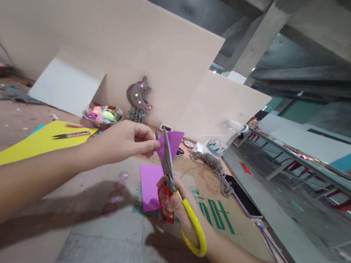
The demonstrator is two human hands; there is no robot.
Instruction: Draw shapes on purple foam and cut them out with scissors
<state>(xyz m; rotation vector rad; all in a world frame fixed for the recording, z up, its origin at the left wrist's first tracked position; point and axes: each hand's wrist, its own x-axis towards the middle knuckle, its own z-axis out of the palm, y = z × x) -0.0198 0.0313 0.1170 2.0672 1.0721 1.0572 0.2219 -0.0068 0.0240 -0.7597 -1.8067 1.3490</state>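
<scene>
My left hand (124,144) pinches the left edge of a small purple piece of paper (175,142) held up above the table. In my right hand (175,201) is a pair of scissors (195,225) with a yellow and a red handle loop. Their metal blades point up and lie across the purple piece, one blade in front of it. Below them, a larger purple sheet (147,184) lies on a cardboard sheet (109,231) with green printing. My right hand's fingers partly cover that sheet's right side.
To the left, thread snips (72,135) rest on yellow paper (34,146). Behind stand a bowl of coloured pompom-like bits (102,114) and a grey moon ornament (139,95). Grey yarn (214,167), a phone (244,198) and a clear jug (227,136) are on the right, near the table edge.
</scene>
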